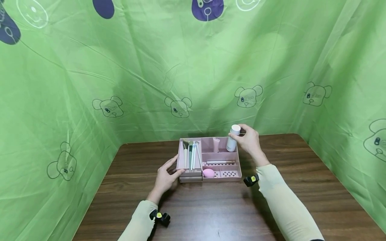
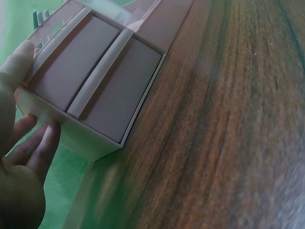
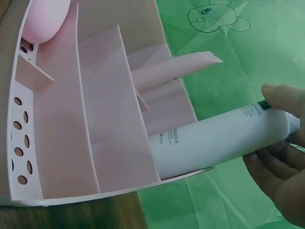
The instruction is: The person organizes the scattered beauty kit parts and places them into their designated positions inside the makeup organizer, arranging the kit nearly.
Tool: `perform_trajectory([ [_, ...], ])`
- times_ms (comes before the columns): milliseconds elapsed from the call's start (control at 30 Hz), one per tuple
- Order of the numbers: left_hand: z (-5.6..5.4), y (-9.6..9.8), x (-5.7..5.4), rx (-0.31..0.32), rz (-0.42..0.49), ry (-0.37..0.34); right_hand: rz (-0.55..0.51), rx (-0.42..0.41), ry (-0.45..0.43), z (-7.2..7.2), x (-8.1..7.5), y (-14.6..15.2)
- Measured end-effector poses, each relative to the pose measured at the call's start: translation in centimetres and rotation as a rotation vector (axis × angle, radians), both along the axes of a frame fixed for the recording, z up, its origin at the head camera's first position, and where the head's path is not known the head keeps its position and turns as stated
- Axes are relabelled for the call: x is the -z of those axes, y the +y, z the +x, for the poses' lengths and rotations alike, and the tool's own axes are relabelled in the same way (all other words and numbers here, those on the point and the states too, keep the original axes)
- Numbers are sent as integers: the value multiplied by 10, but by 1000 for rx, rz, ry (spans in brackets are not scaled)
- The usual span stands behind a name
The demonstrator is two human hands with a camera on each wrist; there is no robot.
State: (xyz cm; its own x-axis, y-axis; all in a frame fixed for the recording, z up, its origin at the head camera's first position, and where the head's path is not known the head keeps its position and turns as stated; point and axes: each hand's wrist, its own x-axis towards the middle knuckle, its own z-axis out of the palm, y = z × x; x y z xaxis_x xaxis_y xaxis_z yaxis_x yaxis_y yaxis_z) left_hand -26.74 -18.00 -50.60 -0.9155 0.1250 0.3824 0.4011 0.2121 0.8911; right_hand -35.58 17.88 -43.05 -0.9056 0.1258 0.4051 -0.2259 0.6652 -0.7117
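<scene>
A pink makeup organizer (image 1: 221,178) stands on the table. My left hand (image 1: 164,177) holds its front left corner, thumb at the top edge and fingertips against the side wall. Two drawer fronts (image 2: 114,88) show below that thumb. With my right hand (image 1: 249,140) I grip a white bottle (image 3: 214,138) near its capped top. The bottle's lower end is inside the back right compartment, slightly tilted. Beside it in the back row stands a pink tube (image 1: 216,144). Several makeup brushes (image 1: 190,154) lie on the left top section.
A slim pen-like stick (image 1: 220,162) lies in the middle row. In the front row sits a pink makeup sponge (image 1: 208,173), left of a holed compartment (image 1: 230,174). Behind the wooden table (image 1: 211,211) hangs a green curtain (image 1: 208,77).
</scene>
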Motion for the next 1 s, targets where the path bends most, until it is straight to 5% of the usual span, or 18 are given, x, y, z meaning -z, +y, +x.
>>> perform_trajectory([
  [500,-2,-1,2,9,2,-2,17,-55,-35,-5,20,-2],
  [1000,-1,0,-2,14,10,21,-11,-68,-51,1,25,2],
])
